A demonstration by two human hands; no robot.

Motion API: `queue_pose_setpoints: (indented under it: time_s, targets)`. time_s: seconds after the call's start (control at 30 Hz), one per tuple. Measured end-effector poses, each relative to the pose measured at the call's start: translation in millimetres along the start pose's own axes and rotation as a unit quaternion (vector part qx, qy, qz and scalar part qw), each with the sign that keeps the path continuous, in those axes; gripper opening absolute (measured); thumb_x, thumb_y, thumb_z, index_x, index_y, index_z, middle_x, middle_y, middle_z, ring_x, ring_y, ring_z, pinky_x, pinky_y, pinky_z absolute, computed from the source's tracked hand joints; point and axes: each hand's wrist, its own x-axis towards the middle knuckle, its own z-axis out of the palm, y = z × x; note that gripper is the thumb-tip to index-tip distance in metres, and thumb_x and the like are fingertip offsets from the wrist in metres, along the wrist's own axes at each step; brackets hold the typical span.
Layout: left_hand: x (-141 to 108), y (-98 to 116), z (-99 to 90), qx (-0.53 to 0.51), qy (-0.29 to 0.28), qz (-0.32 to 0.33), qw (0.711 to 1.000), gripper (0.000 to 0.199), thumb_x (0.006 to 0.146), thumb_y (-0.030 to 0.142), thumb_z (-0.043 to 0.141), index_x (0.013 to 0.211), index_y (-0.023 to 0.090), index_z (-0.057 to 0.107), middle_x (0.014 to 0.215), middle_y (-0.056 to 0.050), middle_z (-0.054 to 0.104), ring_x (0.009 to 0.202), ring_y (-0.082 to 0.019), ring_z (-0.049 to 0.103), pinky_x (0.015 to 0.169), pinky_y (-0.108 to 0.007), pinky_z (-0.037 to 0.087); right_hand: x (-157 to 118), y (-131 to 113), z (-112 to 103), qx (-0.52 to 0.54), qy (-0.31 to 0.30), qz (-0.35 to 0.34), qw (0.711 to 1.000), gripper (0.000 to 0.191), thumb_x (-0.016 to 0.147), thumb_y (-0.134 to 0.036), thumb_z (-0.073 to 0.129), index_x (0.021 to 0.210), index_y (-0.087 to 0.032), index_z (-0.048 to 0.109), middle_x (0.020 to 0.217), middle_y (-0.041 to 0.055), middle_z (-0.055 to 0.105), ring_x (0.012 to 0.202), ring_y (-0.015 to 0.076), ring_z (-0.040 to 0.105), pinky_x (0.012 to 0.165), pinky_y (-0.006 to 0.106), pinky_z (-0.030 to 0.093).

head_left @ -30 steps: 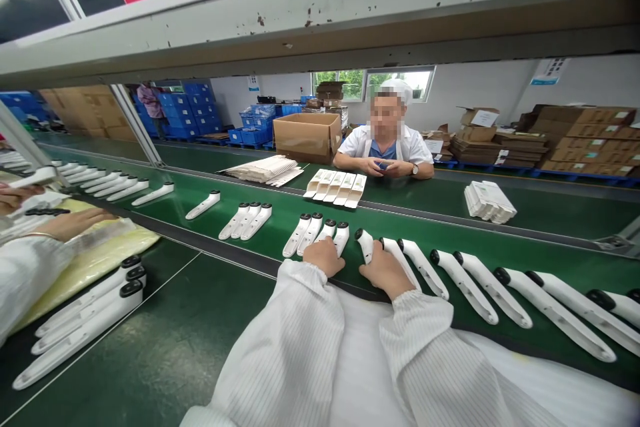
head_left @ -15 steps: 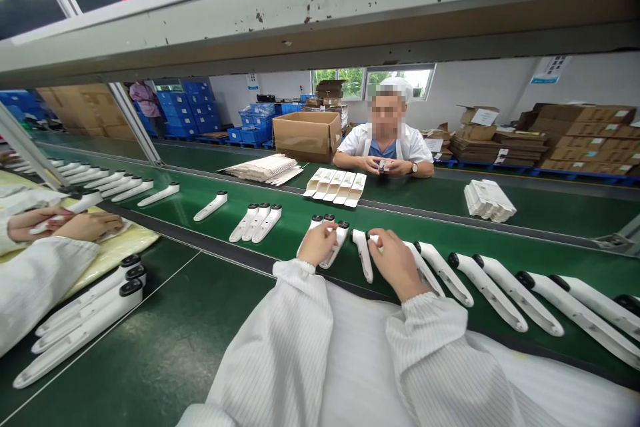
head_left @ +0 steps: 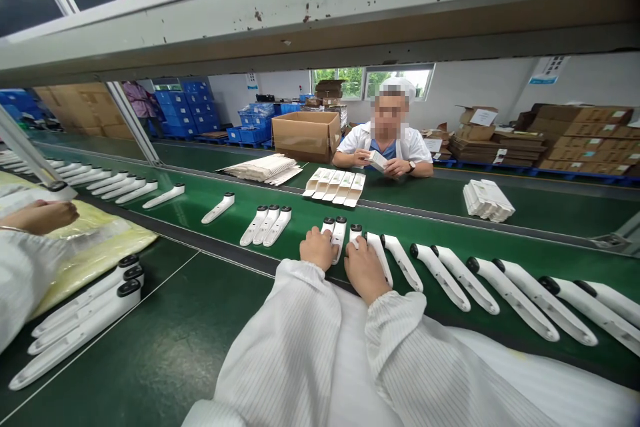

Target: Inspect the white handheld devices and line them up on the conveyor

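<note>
White, slender handheld devices with black heads lie in a row on the green conveyor belt. My left hand [head_left: 317, 249] has its fingers curled over a device whose black head [head_left: 328, 221] shows beyond them. A second white device [head_left: 339, 237] lies against that hand's right side. My right hand [head_left: 367, 271] is closed over another device [head_left: 355, 232], mostly hidden beneath the fingers. Just right of it, a tilted white device [head_left: 379, 252] is partly covered by the hand. Farther right lie several more devices [head_left: 443, 277] at a slant.
Three devices [head_left: 265, 225] lie left of my hands. Opposite, a person [head_left: 387, 140] holds a small white box [head_left: 377, 161]; open cartons [head_left: 334, 187] stand before them. At left, a co-worker's hand [head_left: 45, 215] is near stacked devices [head_left: 83, 330]. A metal shelf [head_left: 300, 10] runs overhead.
My right hand has moved left, close beside my left hand, and now covers a device. The devices along the belt have shifted right. The person opposite has raised the white box.
</note>
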Motion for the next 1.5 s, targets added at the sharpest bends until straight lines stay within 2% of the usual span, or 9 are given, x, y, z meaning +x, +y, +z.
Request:
queue_pose_setpoints:
  time_s: [0.2, 0.33, 0.53, 0.83, 1.0, 1.13, 1.27, 1.37, 1.5]
  targets:
    - [-8, 6, -3.5, 0.020, 0.051, 0.072, 0.996, 0.033, 0.085, 0.043, 0.049, 0.102, 0.017, 0.061, 0.109, -0.013, 0.052, 0.107, -0.027, 0.047, 0.086, -0.038, 0.042, 4, 13, -6, 0.039, -0.040, 0.102, 0.993, 0.051, 0.077, -0.025, 0.053, 0.122, -0.005, 0.042, 0.109, 0.0216, 0.055, 0.100, 0.0296, 0.057, 0.079, 0.034, 0.042]
    - [-16, 26, 0.5, 0.038, -0.001, 0.133, 0.990, 0.043, 0.080, 0.038, 0.056, 0.114, 0.012, 0.055, 0.110, -0.015, 0.055, 0.107, -0.027, 0.048, 0.087, -0.039, 0.041, 2, 24, -12, 0.071, -0.086, 0.113, 0.987, 0.051, 0.075, -0.028, 0.055, 0.119, -0.006, 0.041, 0.105, 0.0214, 0.060, 0.096, 0.0295, 0.061, 0.076, 0.035, 0.043]
    - [-11, 42, 4.8, 0.033, -0.023, 0.088, 0.995, 0.037, 0.081, 0.032, 0.053, 0.110, 0.010, 0.057, 0.110, -0.018, 0.059, 0.109, -0.031, 0.050, 0.087, -0.042, 0.039, 0, 41, -12, 0.111, -0.080, 0.118, 0.984, 0.056, 0.075, -0.023, 0.051, 0.125, -0.004, 0.036, 0.105, 0.0212, 0.062, 0.095, 0.0297, 0.062, 0.075, 0.034, 0.043]
    - [-11, 10, -9.9, 0.005, -0.028, 0.027, 0.999, 0.038, 0.083, 0.025, 0.043, 0.114, 0.006, 0.052, 0.095, -0.019, 0.064, 0.094, -0.030, 0.061, 0.079, -0.037, 0.044, -1, 46, -19, 0.068, -0.044, 0.131, 0.988, 0.048, 0.083, -0.016, 0.037, 0.130, -0.007, 0.033, 0.103, 0.0174, 0.063, 0.091, 0.0279, 0.062, 0.068, 0.033, 0.041]
    - [-23, 33, -3.1, -0.077, -0.085, 0.090, 0.989, 0.062, 0.081, 0.034, 0.049, 0.134, 0.008, 0.032, 0.096, -0.016, 0.066, 0.090, -0.030, 0.063, 0.075, -0.037, 0.046, -9, 46, -34, -0.011, -0.042, 0.142, 0.989, 0.036, 0.083, -0.011, 0.034, 0.117, -0.009, 0.047, 0.112, 0.0191, 0.056, 0.097, 0.0287, 0.060, 0.071, 0.035, 0.042]
    - [-18, 33, -2.4, -0.235, -0.093, 0.131, 0.959, 0.046, 0.084, 0.046, 0.045, 0.120, 0.018, 0.052, 0.081, -0.005, 0.069, 0.086, -0.023, 0.064, 0.075, -0.030, 0.046, -10, 51, -42, -0.023, 0.003, 0.115, 0.993, 0.037, 0.086, -0.013, 0.035, 0.119, -0.015, 0.052, 0.114, 0.0166, 0.055, 0.104, 0.0279, 0.055, 0.074, 0.034, 0.042]
    - [-4, 6, -11.1, -0.266, -0.027, 0.060, 0.962, 0.029, 0.089, 0.034, 0.038, 0.102, 0.021, 0.061, 0.076, -0.002, 0.068, 0.080, -0.017, 0.063, 0.075, -0.026, 0.045, -9, 46, -39, 0.034, 0.067, 0.058, 0.995, 0.036, 0.088, -0.014, 0.034, 0.116, -0.019, 0.057, 0.112, 0.0106, 0.058, 0.106, 0.0216, 0.054, 0.082, 0.030, 0.041]
    - [2, -15, -16.0, -0.146, 0.039, -0.024, 0.988, 0.033, 0.085, 0.031, 0.047, 0.116, 0.019, 0.054, 0.103, -0.009, 0.064, 0.102, -0.023, 0.057, 0.083, -0.032, 0.043, -9, 27, -25, 0.091, 0.079, -0.037, 0.992, 0.034, 0.091, -0.021, 0.036, 0.118, -0.017, 0.055, 0.117, 0.0091, 0.058, 0.109, 0.0180, 0.052, 0.092, 0.026, 0.038]
    - [2, -23, -13.4, -0.011, 0.004, -0.072, 0.997, 0.050, 0.077, 0.040, 0.059, 0.120, 0.017, 0.049, 0.124, -0.016, 0.050, 0.119, -0.031, 0.042, 0.089, -0.041, 0.040, -6, -5, -1, 0.064, 0.019, -0.059, 0.996, 0.047, 0.089, -0.037, 0.044, 0.128, -0.010, 0.048, 0.127, 0.0170, 0.051, 0.114, 0.0276, 0.049, 0.093, 0.037, 0.039]
